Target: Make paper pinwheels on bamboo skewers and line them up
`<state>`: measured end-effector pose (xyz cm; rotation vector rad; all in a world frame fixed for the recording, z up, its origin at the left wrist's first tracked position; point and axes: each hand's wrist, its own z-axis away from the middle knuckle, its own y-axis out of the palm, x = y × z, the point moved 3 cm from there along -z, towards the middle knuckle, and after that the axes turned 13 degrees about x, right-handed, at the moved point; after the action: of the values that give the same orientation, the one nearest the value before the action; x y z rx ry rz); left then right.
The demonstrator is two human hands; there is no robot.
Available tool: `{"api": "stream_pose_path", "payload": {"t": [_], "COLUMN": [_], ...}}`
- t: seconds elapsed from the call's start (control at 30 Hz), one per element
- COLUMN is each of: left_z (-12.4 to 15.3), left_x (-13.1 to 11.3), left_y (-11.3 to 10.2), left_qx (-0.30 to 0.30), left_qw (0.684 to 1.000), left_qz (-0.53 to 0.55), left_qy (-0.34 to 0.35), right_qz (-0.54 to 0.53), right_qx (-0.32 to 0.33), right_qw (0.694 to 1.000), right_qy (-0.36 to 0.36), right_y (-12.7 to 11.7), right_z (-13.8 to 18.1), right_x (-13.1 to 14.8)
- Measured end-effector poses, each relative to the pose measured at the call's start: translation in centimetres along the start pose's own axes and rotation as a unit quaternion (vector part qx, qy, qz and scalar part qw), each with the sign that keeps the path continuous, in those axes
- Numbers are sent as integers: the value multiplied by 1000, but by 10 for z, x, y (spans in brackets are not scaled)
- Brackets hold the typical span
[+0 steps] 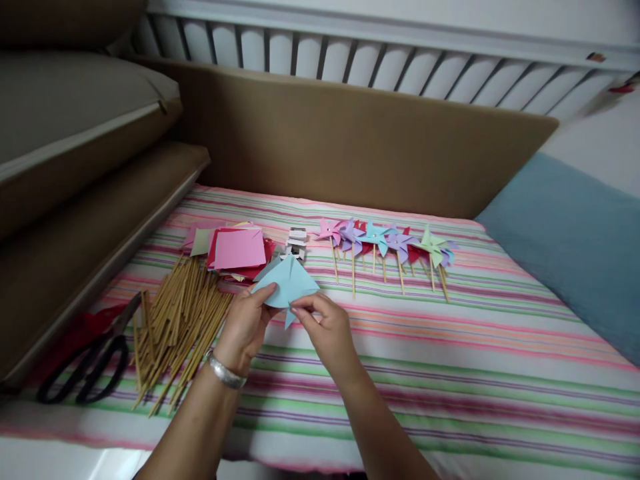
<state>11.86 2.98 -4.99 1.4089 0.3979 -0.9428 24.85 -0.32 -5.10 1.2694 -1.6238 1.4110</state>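
Both of my hands hold a light blue folded paper piece [287, 283] above the striped cloth. My left hand [247, 323], with a silver bracelet on the wrist, pinches its left edge. My right hand [325, 327] pinches its lower corner with thumb and fingertips. Just behind the paper lies a stack of coloured paper squares [239, 250], pink on top. A pile of wooden sticks [177, 327] lies to the left of my left hand. A row of finished paper pinwheels [385, 243] on sticks lies to the right, farther back.
Black scissors [85, 367] lie at the left edge of the striped cloth [450, 360]. A small white object [296, 241] sits behind the blue paper. Brown cushions rise on the left, a brown board and white railing at the back, a blue surface [570, 247] on the right.
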Motion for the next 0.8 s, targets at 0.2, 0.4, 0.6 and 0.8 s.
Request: {"api": "stream_pose_path", "payload": {"t": [0.2,0.4,0.6,0.8], "left_z": [1,1,3,0], "left_x": [10,15,15,18], "left_y": [4,7,14,8], "left_qx": [15,34,46,9], "left_qw": [998,997,993,987], "left_qz": [-51,-72,-108,-160], "left_qy": [-15,-20,-12,9], "right_qz": [-145,-142,-108,-20], "right_qx": [-13,-35,-51,-63], "right_qw": [983,980,982,988], "right_qy": [111,135,145,136], "right_y": [-2,-5,-5,-6], "right_z": [-3,-4,-4,-3], "right_x": [-12,-14,-19,-21]}}
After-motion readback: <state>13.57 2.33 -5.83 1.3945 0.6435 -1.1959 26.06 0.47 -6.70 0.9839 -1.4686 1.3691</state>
